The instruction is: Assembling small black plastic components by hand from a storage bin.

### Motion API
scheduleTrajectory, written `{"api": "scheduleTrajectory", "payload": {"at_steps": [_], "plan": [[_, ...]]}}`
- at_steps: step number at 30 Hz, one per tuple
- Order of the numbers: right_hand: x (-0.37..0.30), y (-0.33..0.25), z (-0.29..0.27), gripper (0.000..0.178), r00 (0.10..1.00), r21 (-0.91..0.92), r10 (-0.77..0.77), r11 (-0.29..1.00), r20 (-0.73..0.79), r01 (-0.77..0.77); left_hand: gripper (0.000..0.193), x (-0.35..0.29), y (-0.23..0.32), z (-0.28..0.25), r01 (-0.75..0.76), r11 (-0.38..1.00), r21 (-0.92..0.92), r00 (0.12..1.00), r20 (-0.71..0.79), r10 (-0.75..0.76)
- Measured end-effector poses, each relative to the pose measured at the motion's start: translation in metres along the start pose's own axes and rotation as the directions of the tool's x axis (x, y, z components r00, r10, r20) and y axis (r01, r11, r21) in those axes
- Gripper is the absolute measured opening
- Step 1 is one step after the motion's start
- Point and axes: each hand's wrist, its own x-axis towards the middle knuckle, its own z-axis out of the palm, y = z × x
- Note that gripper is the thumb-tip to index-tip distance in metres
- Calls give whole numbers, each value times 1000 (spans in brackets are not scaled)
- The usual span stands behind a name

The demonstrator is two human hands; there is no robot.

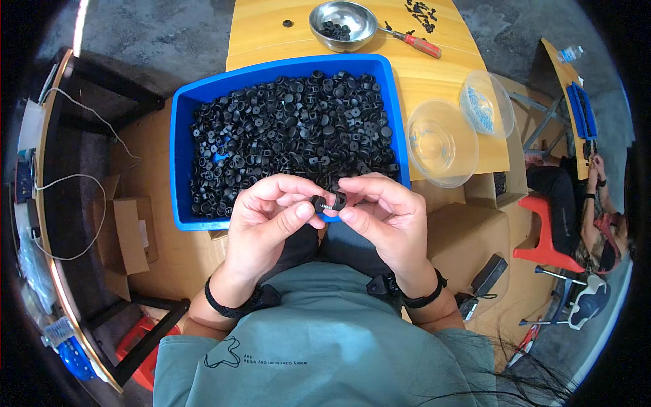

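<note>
Just over the near rim of the blue bin (178, 142), both my hands meet with their fingertips pinched. My left hand (268, 214) is closed on a small black plastic part (317, 202). Opposite it, my right hand (390, 211) grips another black plastic part (340, 200), curved like a ring or cap. A thin silvery ridged piece (327, 207) spans the gap between the two parts; whether it is a spring or a screw I cannot tell. Heaped in the bin are many loose black plastic parts (291, 129) of similar size.
Beyond the bin, a wooden table (271, 44) holds a steel bowl (366, 27), a red-handled screwdriver (424, 46) and small black pieces (422, 15). Two clear plastic tubs (444, 173) stand at its right edge. A co-worker's hands (597, 173) show at far right, near a red stool (539, 237).
</note>
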Motion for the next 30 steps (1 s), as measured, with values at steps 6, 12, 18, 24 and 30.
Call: {"api": "scheduleTrajectory", "payload": {"at_steps": [6, 12, 18, 24, 30], "plan": [[-2, -8, -4, 28, 998, -111, -53, 993, -30, 49, 21, -3, 5, 3, 9, 999, 34, 1000, -28, -8], [-2, -16, -3, 29, 997, -76, -71, 995, -30, 68, 26, -7, 8, 9, -71, 985, 155, 992, -90, 86], [-2, -19, 0, 28, 998, -116, -56, 992, 10, 56, 24, -7, 12, 16, -116, 952, 283, 985, -89, 146], [-2, -19, 1, 27, 997, -155, -70, 985, 20, 72, 22, -7, 13, 15, -138, 911, 390, 983, -57, 173], [-3, -18, 1, 27, 994, -179, -106, 978, 15, 107, 21, -7, 14, 15, -138, 902, 410, 982, -62, 178]]}}
